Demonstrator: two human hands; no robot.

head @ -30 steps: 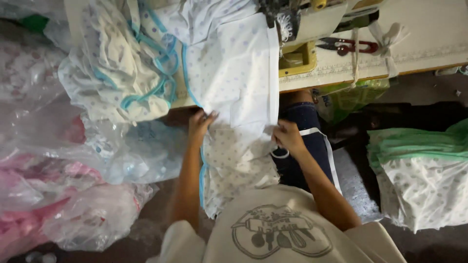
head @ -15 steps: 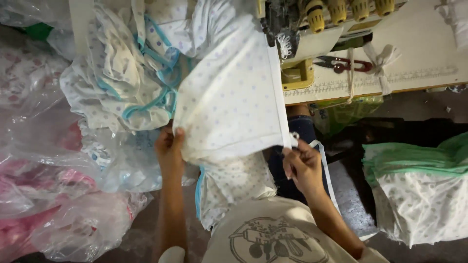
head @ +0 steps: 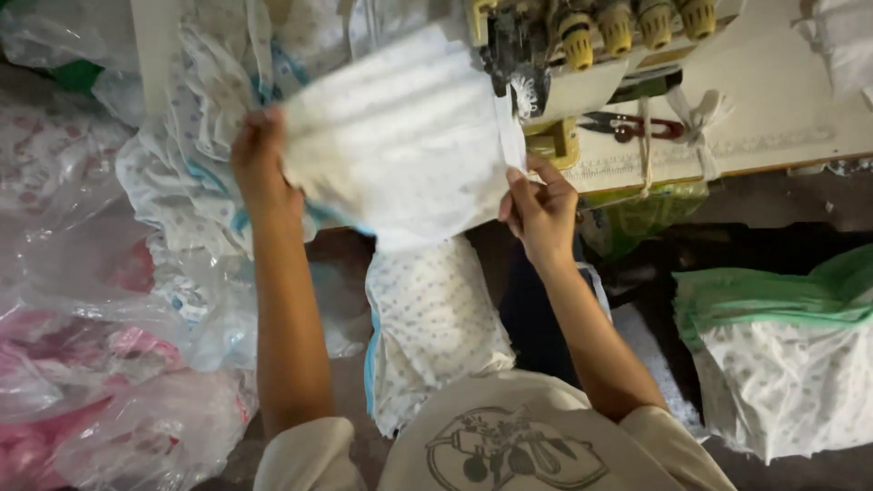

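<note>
Both hands pinch the dotted white fabric panel (head: 400, 145) taut — left hand (head: 259, 168) and right hand (head: 538, 205) clamped on its edges — and its right edge could snag on the overlock sewing machine (head: 546, 45) at the table edge.

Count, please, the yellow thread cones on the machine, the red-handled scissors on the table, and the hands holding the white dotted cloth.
Yellow thread cones: 4
Red-handled scissors: 1
Hands on the white dotted cloth: 2, left hand and right hand
Total: 7
</note>
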